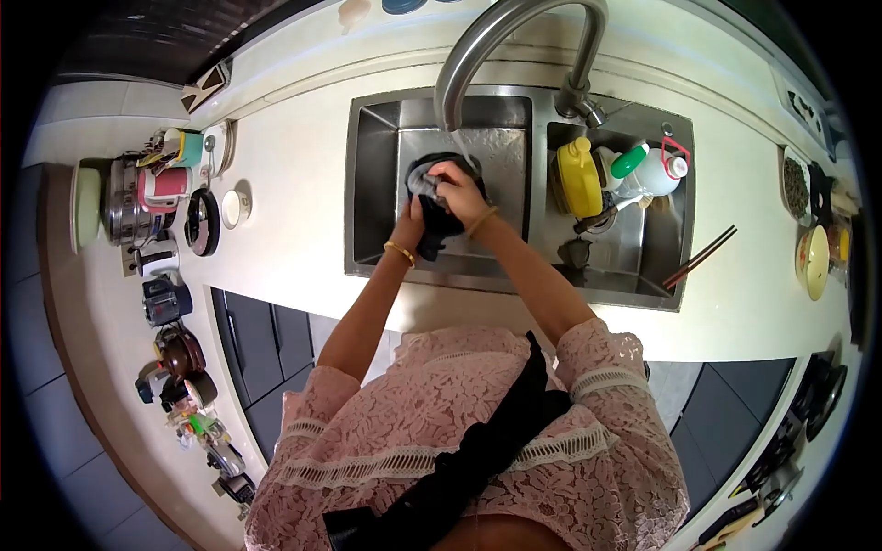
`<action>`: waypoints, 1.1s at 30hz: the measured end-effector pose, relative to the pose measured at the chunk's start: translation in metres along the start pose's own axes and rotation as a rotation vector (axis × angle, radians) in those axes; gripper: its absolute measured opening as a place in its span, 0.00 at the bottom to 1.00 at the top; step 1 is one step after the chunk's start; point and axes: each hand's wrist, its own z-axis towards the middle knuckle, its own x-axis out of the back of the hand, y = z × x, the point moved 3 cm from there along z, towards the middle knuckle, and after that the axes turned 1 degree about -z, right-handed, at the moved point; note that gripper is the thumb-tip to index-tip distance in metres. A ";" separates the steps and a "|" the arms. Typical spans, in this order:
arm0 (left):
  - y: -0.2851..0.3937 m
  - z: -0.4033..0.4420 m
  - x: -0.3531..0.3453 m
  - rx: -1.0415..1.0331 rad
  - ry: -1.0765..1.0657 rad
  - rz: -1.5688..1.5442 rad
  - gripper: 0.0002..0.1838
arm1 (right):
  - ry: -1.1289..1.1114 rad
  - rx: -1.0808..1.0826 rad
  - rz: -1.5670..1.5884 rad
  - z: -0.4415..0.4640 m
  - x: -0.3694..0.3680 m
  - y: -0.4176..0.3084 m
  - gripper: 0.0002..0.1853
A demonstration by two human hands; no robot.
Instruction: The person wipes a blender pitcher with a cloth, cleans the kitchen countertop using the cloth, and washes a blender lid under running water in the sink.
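Both hands are over the left basin of a steel sink (386,248), below a curved faucet (459,60) from which water runs. A black cloth-like item (441,241) with a grey, wet-looking inner part hangs between them. My left hand (409,225) is closed on its left side. My right hand (461,195) pinches the grey part near the middle, its fingers bent inward. The item's lower end dangles beneath the hands. What exactly the item is cannot be made out.
In the right basin stand a yellow bottle (578,178), a clear jug with a red handle (654,173) and a green-capped bottle (627,163). Chopsticks (700,257) lie across the sink's right edge. A white cup (236,209) and a black ring-shaped object (202,222) are at left.
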 end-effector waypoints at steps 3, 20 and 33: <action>0.108 -0.008 0.023 0.356 0.067 -0.547 0.28 | -0.187 0.229 -0.300 -0.006 0.000 0.005 0.07; 0.107 -0.016 0.028 0.179 0.043 -0.495 0.20 | 0.020 -0.027 -0.283 0.003 0.031 0.002 0.14; 0.125 -0.020 0.007 -0.076 0.187 -0.335 0.18 | 0.331 -0.297 -0.790 0.022 0.028 0.032 0.14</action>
